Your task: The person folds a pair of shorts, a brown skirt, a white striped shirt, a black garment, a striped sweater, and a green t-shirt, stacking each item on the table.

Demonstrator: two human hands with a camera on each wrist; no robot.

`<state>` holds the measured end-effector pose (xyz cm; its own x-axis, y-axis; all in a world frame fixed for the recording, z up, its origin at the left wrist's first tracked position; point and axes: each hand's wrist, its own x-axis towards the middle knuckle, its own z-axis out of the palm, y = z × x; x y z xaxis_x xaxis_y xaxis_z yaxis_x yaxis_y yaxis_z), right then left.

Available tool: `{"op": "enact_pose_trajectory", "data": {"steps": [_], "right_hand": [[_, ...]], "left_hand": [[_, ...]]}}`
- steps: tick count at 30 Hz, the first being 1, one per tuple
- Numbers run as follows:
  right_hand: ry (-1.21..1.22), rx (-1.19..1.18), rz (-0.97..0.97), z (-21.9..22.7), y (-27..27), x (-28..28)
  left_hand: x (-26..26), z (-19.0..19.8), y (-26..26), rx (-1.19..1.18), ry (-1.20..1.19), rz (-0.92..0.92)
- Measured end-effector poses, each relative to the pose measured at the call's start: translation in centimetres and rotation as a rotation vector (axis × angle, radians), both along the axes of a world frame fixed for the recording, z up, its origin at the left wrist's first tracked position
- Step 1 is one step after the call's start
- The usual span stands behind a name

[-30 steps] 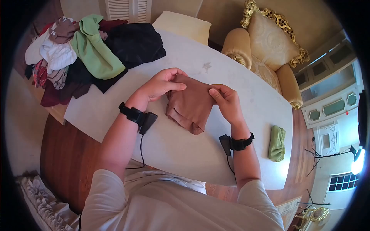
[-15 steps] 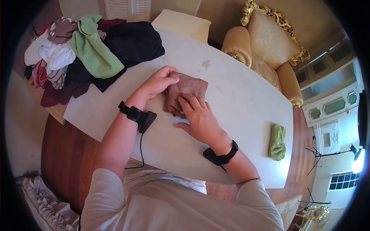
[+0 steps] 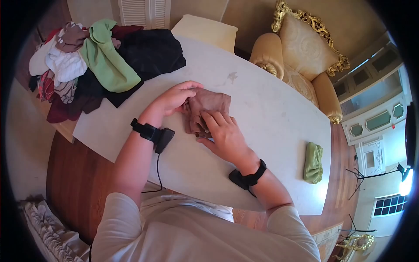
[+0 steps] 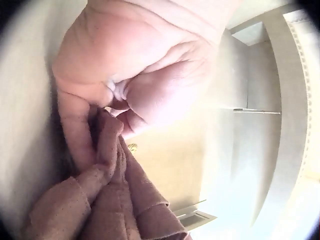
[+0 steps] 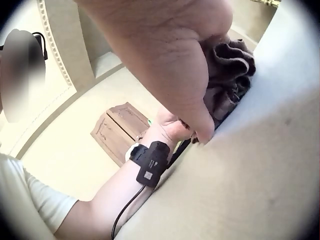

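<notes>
A folded brown garment (image 3: 212, 101) lies in a small, layered bundle on the white table. My left hand (image 3: 173, 99) pinches its left edge, thumb on top; the left wrist view shows the brown fabric (image 4: 112, 210) hanging in folds from the grip. My right hand (image 3: 227, 139) holds the near side of the bundle, fingers curled over the top and thumb at the lower edge. In the right wrist view, rolled layers of the garment (image 5: 232, 62) show beyond the thumb. The palm hides the fingertips there.
A heap of clothes, with a green garment (image 3: 107, 61) and a black one (image 3: 152, 52) on it, covers the table's far left. A folded green garment (image 3: 313, 162) lies at the right end. A gold armchair (image 3: 301, 61) stands past the far edge of the table (image 3: 262, 105).
The right hand has left the garment's right corner and come across onto its near side, folding it smaller. Its thumb has then closed in toward the bundle. The left hand keeps its pinch.
</notes>
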<state>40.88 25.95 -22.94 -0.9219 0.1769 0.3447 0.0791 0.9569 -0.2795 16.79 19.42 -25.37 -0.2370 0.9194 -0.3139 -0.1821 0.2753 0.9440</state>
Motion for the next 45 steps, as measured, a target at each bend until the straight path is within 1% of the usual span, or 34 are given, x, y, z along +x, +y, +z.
{"op": "enact_pose_trajectory", "data": {"steps": [2, 5, 8, 11, 14, 17, 20, 23, 25, 26, 27, 28, 30, 31, 34, 37, 40, 43, 45], "right_hand": [[0.01, -0.02, -0.053, -0.2, 0.1, -0.2], [0.094, 0.006, -0.069, -1.0, 1.3, -0.4], [0.101, -0.156, -0.08, -0.6, 2.0, -0.2], [0.054, -0.273, -0.028, 0.4, 2.3, 0.0], [0.135, -0.16, 0.035, 0.9, 1.6, -0.1], [0.155, -0.086, -0.046, 0.2, 1.3, -0.4], [0.142, -0.103, -0.108, -0.8, 2.5, -0.6], [0.252, -0.246, -0.104, -0.6, 3.5, -0.5], [0.241, -0.567, -0.123, 0.2, 3.9, -0.2], [0.233, -0.727, -0.129, 1.9, 3.6, -0.2], [0.068, -1.028, -0.233, 4.4, 3.4, 0.5], [0.156, -1.198, -0.175, 4.3, 4.0, 0.6], [0.337, -1.533, -0.05, 3.1, 5.8, 0.6], [0.245, -1.601, 0.015, 3.0, 6.9, 0.7], [0.32, -1.875, 0.12, 2.3, 6.8, 1.1], [0.267, -1.844, 0.103, 1.6, 7.0, 1.1], [0.292, -2.128, 0.176, 2.6, 6.5, 0.6], [0.301, -2.035, 0.263, 1.2, 7.1, 0.8], [0.265, -1.902, 0.232, 1.1, 7.4, 1.2]], "left_hand": [[0.0, 0.0, 0.1, 0.046, -0.085, -0.006], [0.1, 0.0, 0.2, 0.128, -0.211, -0.011], [0.0, -0.2, 0.3, 0.165, -0.303, -0.022], [0.0, -0.2, 0.2, 0.177, -0.347, -0.007], [-0.1, -0.4, 0.3, 0.19, -0.361, 0.011], [-0.1, -0.7, 0.5, 0.223, -0.408, -0.002], [0.6, -0.5, 0.7, 0.265, -0.459, -0.015], [0.7, -0.5, 0.8, 0.321, -0.532, -0.038], [0.4, -0.7, 0.8, 0.367, -0.606, -0.034], [0.5, -0.2, 0.6, 0.379, -0.583, -0.048], [0.5, 0.3, 0.4, 0.391, -0.56, -0.062], [0.5, 0.7, 0.3, 0.403, -0.536, -0.077], [-0.2, -0.2, 0.6, 0.407, -0.314, -0.007], [-0.1, 0.2, 0.5, 0.406, -0.203, 0.029], [0.9, 1.5, -0.1, 0.375, -0.378, -0.109], [1.5, 0.8, -0.5, 0.364, -0.584, -0.29], [1.8, 1.3, -0.3, 0.346, -0.638, -0.323], [1.9, 1.2, -0.5, 0.323, -0.424, -0.241], [1.7, 1.1, -0.4, 0.308, -0.445, -0.247]]}}
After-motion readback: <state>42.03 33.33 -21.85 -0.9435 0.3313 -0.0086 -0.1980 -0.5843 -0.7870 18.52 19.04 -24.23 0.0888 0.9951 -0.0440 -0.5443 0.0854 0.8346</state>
